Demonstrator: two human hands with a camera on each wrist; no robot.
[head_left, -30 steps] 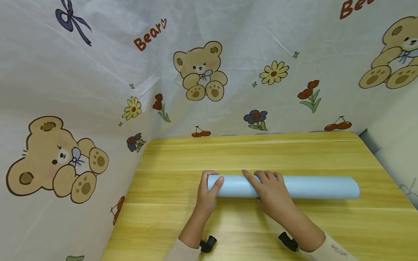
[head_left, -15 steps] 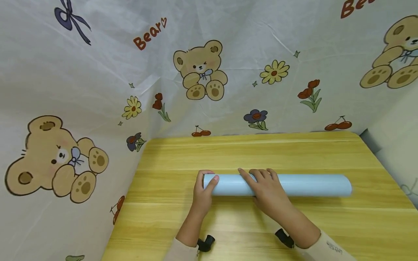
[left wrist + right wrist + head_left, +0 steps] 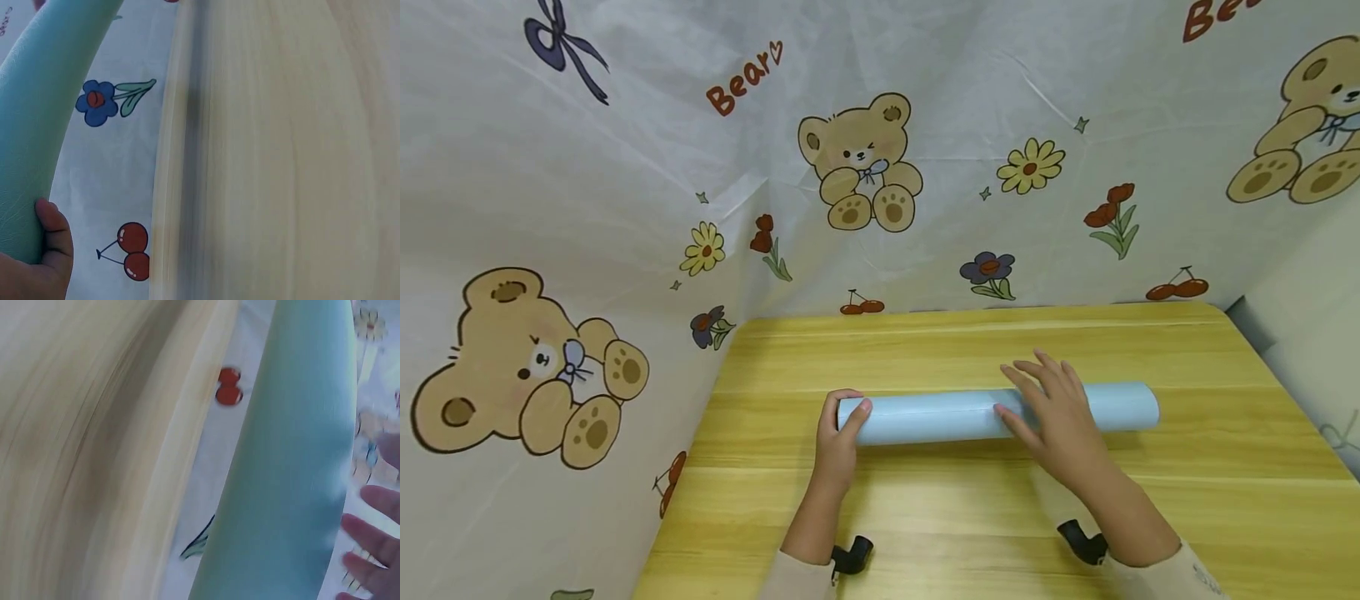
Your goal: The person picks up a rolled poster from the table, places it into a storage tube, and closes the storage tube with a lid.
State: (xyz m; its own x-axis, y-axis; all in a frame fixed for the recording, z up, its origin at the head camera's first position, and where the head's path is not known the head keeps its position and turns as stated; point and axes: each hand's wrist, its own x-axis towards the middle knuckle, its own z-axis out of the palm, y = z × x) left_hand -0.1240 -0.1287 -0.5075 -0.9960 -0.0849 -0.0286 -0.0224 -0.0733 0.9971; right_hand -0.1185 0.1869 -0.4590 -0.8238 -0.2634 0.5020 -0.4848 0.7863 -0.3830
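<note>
A long light blue roll [image 3: 932,417] with a smooth, faintly creased surface lies crosswise in front of me, its right end slightly farther away. My left hand [image 3: 837,435] grips its left end, thumb on the near top side and fingers bent around the end. The left wrist view shows that hand [image 3: 55,253] curled about the roll [image 3: 37,112]. Over the right half, my right hand [image 3: 1063,429] has its fingers spread and lifted. In the right wrist view its fingers [image 3: 369,534] are extended beside the roll [image 3: 284,456].
A wood-grain table [image 3: 940,508] stretches beneath the roll. Behind and to the left hangs a white cloth [image 3: 647,158] printed with bears, flowers and cherries. Black curved fittings [image 3: 853,555] sit at both wrists, and a pale wall [image 3: 1311,333] stands at the right.
The roll has shifted left with my left hand, and its right end has swung slightly away. My right hand has let go of it, spread its fingers and moved right along it.
</note>
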